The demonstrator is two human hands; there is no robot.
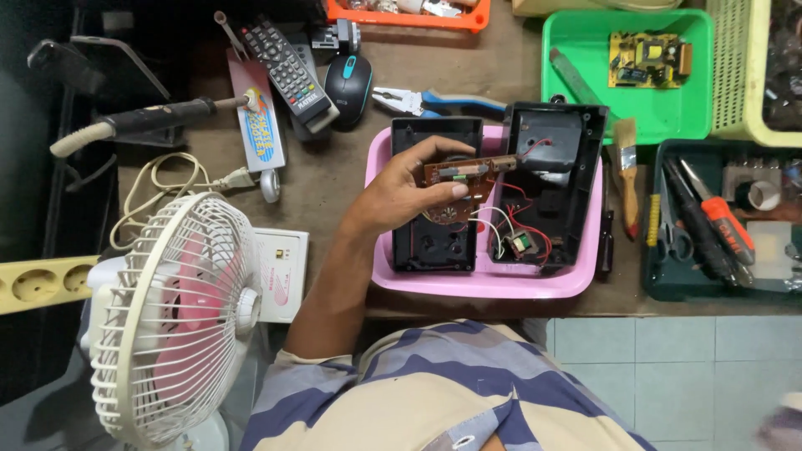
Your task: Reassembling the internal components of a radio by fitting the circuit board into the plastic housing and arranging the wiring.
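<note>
Brown workbench, pink tray near centre, green tray far right, remote control, computer mouse, pliers far, paintbrush right.

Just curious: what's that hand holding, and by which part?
The left hand pinches a brown circuit board by its left end, over the pink tray.

Small electronics repair workshop. Evidence: soldering iron near the workbench's left edge, pliers, tool tray with screwdrivers at right edge, loose circuit board in a green bin, opened black device casing in a pink tray.
</note>
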